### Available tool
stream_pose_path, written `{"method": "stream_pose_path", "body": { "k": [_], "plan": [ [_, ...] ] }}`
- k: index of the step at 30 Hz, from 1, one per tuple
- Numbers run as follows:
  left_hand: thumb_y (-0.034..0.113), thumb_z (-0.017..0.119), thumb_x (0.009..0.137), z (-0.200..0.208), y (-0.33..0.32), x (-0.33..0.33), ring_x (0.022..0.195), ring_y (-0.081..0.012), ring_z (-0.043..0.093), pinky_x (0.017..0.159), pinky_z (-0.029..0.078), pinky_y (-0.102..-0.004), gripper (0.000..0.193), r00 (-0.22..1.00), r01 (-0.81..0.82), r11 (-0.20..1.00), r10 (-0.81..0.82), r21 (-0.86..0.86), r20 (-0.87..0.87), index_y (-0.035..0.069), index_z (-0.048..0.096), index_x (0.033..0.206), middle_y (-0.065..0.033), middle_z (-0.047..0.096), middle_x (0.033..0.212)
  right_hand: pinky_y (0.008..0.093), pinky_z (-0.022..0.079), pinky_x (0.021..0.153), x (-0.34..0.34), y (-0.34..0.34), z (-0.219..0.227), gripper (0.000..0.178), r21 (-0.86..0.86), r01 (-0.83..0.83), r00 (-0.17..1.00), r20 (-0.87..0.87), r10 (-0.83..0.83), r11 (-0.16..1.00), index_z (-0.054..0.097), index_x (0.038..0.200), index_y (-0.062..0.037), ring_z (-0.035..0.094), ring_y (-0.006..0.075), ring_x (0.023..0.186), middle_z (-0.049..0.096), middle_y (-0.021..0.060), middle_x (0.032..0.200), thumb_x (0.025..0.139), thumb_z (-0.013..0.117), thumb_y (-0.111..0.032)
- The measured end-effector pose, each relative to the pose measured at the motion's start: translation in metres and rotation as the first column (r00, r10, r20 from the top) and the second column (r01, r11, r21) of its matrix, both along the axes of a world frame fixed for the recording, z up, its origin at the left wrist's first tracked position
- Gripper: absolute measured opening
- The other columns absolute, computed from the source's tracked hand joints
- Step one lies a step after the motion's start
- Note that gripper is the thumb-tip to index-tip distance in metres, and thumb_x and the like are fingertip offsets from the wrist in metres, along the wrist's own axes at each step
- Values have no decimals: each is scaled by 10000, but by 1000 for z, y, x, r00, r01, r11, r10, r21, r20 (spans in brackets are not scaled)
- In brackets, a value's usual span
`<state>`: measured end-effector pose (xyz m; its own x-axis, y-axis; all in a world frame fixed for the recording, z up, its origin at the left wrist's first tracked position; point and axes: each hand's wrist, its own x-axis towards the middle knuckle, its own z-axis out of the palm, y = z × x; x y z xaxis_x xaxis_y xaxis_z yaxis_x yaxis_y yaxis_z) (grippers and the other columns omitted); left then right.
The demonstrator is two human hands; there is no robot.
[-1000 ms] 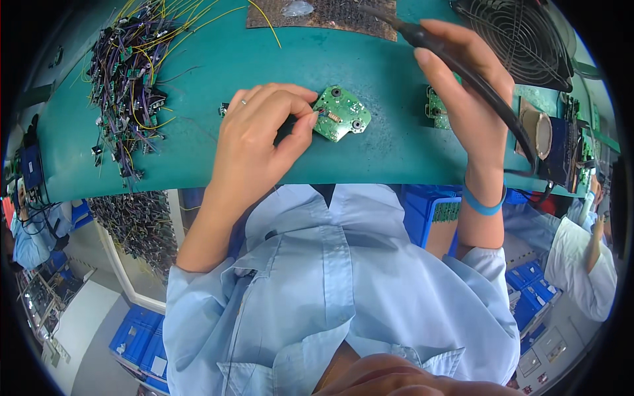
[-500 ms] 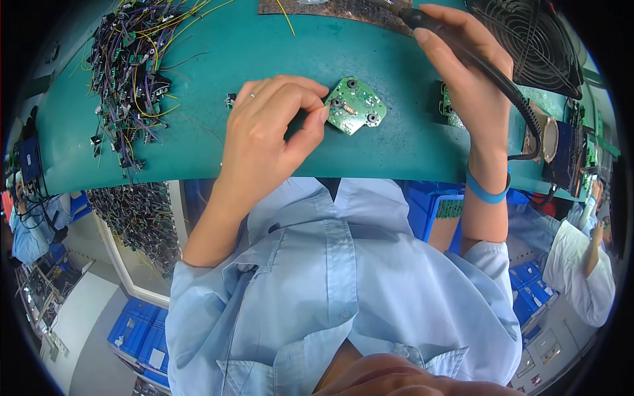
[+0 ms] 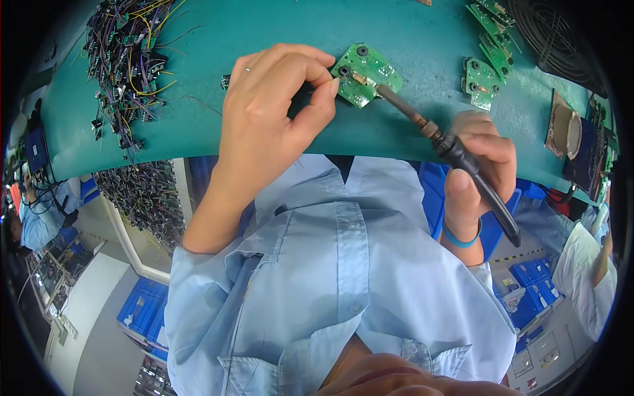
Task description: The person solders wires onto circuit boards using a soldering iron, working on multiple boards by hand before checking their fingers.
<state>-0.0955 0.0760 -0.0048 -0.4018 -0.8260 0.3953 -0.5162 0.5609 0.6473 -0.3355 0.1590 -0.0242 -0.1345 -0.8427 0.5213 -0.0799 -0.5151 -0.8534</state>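
A green circuit board (image 3: 391,74) with black round posts and a small coil-like part lies on the green bench mat. My left hand (image 3: 281,105) is closed in a pinch at the board's left edge. Its thumb and forefinger tips meet there, partly hiding that edge. My right hand (image 3: 485,158), to the right and nearer me, wraps round the black handle of a soldering iron (image 3: 429,127). The iron slants up to the left, its tip over the board beside the coil-like part. I cannot tell whether the tip touches.
A heap of small boards with purple and yellow wires (image 3: 125,72) covers the far left. Several green boards (image 3: 481,82) lie at the right, near a black fan (image 3: 558,43). A round pad in a holder (image 3: 564,135) stands by the right edge.
My right hand has brought the soldering iron down from the far right to the board, and its tip is now over it. My left hand keeps its pinch. The whole view has shifted somewhat.
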Motion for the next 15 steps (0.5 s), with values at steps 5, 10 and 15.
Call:
{"method": "stream_pose_path", "body": {
  "k": [5,10,15],
  "plan": [
    [36,737,813,-1,0,-1,814,-150,608,923,430,-327,113,999,-17,999,18,-29,32,73,630,817,10,742,1034,333,489,736,5,2,-4,291,33,8,1000,13,-8,999,639,1061,21,567,215,762,649,120,878,872,754,-167],
    [35,738,810,-1,-1,-2,806,-153,598,921,428,-324,113,999,-30,999,30,-16,29,73,631,810,11,741,1039,333,491,736,7,-3,-5,274,20,-15,1000,-26,16,1000,647,1035,27,565,216,751,653,125,858,858,750,-154],
    [33,738,806,3,1,-2,791,-157,582,918,427,-321,116,999,-34,999,34,28,18,71,628,800,11,740,1042,331,493,726,9,-4,-2,264,49,-6,999,-50,9,999,652,1017,31,565,217,731,660,131,849,843,750,-140]
  ]
}}
